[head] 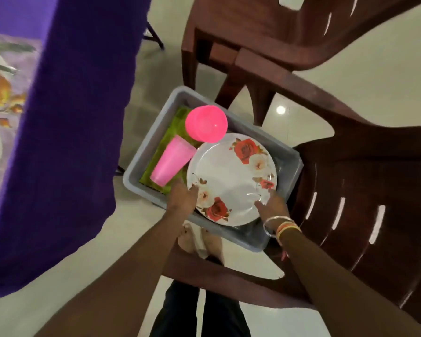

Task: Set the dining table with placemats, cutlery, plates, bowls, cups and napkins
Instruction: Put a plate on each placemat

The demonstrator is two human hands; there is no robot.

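Observation:
A white plate [231, 176] with red roses lies tilted in a grey plastic tub [141, 156] that rests on a brown plastic chair [350, 190]. My left hand [182, 198] grips the plate's near left rim. My right hand [274, 206], bangles on its wrist, grips the near right rim. Also in the tub are a pink cup [170, 161] lying on its side, a bright pink bowl [206, 124] turned upside down, and a green cloth [170, 132] under them.
The dining table stands at the left under a purple cloth [66, 142], with a floral placemat [3, 100] and part of a plate on it. A second brown chair [265, 37] stands behind the tub. My feet are on the pale tiled floor below.

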